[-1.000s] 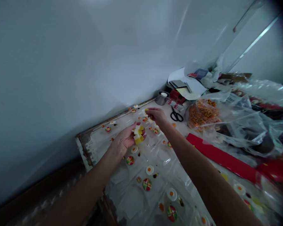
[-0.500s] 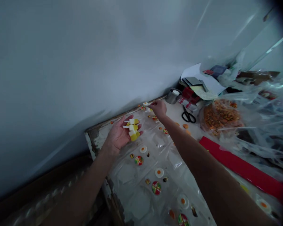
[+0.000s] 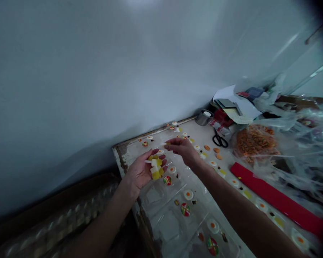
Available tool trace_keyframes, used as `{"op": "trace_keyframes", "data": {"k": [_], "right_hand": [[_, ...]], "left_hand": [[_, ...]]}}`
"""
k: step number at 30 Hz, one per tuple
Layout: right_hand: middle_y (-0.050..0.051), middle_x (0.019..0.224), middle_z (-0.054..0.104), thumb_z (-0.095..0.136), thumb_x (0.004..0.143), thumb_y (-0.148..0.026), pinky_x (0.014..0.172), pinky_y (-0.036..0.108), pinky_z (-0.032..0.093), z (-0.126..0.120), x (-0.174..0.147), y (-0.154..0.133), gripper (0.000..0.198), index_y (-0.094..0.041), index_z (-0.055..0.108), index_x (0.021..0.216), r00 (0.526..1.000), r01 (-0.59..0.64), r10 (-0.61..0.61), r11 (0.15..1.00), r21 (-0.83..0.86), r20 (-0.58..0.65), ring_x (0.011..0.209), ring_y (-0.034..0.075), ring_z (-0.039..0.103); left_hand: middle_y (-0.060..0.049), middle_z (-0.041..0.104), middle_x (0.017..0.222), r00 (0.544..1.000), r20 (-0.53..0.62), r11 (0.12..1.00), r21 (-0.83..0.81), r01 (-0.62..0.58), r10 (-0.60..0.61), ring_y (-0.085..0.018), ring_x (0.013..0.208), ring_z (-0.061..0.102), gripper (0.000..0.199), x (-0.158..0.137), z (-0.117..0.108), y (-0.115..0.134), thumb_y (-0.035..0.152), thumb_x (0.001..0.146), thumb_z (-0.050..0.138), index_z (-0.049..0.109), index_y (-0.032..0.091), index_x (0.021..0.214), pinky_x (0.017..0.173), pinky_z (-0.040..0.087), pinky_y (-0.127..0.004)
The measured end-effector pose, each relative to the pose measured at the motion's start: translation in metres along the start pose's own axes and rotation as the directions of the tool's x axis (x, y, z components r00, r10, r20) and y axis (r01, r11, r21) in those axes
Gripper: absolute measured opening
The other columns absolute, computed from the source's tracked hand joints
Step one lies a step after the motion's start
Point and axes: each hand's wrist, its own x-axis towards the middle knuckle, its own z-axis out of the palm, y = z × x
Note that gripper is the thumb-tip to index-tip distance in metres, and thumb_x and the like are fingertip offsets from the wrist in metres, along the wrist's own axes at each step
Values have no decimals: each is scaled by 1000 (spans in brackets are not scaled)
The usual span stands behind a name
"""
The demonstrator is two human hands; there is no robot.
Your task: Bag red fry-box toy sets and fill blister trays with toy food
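My left hand (image 3: 142, 167) is cupped palm up and holds several miniature yellow-and-white ice pops (image 3: 156, 167) with white sticks. Just above and to its right, my right hand (image 3: 181, 147) pinches one more miniature ice pop (image 3: 167, 144) between thumb and fingers. Below both hands lie clear plastic trays (image 3: 161, 229) with small pieces set out in groups. Among these are a miniature fried egg (image 3: 188, 195) and a round red-and-green piece (image 3: 185, 209). Beyond the right hand, at the wall side, an ice pop (image 3: 177, 130) lies beside other pieces.
Black scissors (image 3: 220, 139) and a metal cup (image 3: 204, 117) stand near the wall, by several orange pieces (image 3: 216, 150). A red strip (image 3: 274, 197) lies along the right. Behind it is a plastic bag of orange pieces (image 3: 255, 143). The worn table edge (image 3: 118, 159) is at left.
My right hand has come back from the row by the wall toward my left hand, now with an ice pop in its pinch. The view has shifted, so the table appears lower and further right.
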Motion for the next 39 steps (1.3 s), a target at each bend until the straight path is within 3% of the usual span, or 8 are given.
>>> {"op": "trace_keyframes", "data": {"k": [4, 10, 20, 25, 28, 32, 36, 39], "right_hand": [[1, 68, 70, 81, 65, -23, 53, 18, 47, -3, 34, -5, 24, -16, 72, 86, 987, -157, 155, 986, -59, -40, 56, 9, 61], [-1, 57, 65, 83, 62, -20, 53, 22, 52, 38, 59, 17, 21, -16, 65, 69, 983, -181, 171, 953, -244, -63, 53, 13, 63], [0, 58, 63, 88, 54, -28, 57, 24, 39, 48, 67, 25, 25, -18, 67, 60, 981, -138, 17, 763, -631, -194, 64, 17, 62], [0, 63, 65, 68, 82, -52, 53, 23, 36, 55, 25, 15, 34, -19, 69, 75, 993, 24, -82, 832, -555, -80, 58, 13, 57], [0, 61, 63, 65, 83, -62, 50, 24, 35, 68, -18, 11, 45, -18, 67, 72, 993, 101, -119, 881, -462, -11, 54, 13, 53], [-1, 69, 66, 74, 80, -47, 55, 23, 39, 94, -62, 15, 28, -19, 67, 81, 957, 188, -259, 898, -397, -133, 59, 13, 56], [1, 78, 70, 70, 82, -28, 64, 24, 44, 120, -85, 22, 8, -20, 71, 83, 923, 248, -352, 855, -455, -157, 66, 14, 60], [2, 79, 69, 63, 82, -17, 68, 24, 45, 125, -88, 22, 11, -20, 73, 82, 897, 300, -424, 795, -528, -128, 70, 14, 60]], "left_hand": [[-18, 71, 105, 988, -58, 988, -55, -145, 142, -28, 87, 73, 22, -40, -23, 20, 28, 96, 50, 65, 16, 108, 76, 61, -46], [-17, 71, 107, 925, -141, 923, -112, -369, 353, -30, 92, 72, 30, -69, -45, 52, 33, 99, 42, 66, 16, 99, 75, 62, -49], [-16, 71, 104, 952, -32, 926, -225, -304, 305, -29, 96, 71, 30, -37, -30, 39, 36, 99, 46, 68, 15, 97, 85, 59, -52], [-16, 70, 106, 958, -1, 925, -260, -279, 288, -29, 97, 71, 30, -21, -31, 34, 38, 99, 47, 66, 16, 102, 85, 58, -51], [-15, 70, 105, 929, -27, 890, -278, -363, 370, -27, 95, 71, 28, -13, -30, 27, 35, 100, 45, 65, 16, 102, 84, 58, -47], [-9, 69, 100, 833, -78, 788, -284, -546, 548, -22, 87, 70, 13, -2, -22, 8, 25, 94, 55, 63, 19, 102, 83, 57, -41], [-5, 68, 97, 747, -115, 705, -264, -659, 655, -17, 82, 69, 21, 0, -16, -13, 24, 85, 65, 61, 22, 105, 83, 55, -34], [-4, 67, 95, 746, -121, 707, -248, -662, 655, -17, 81, 68, 18, -2, -16, -15, 23, 85, 64, 61, 23, 103, 83, 55, -34]]}}
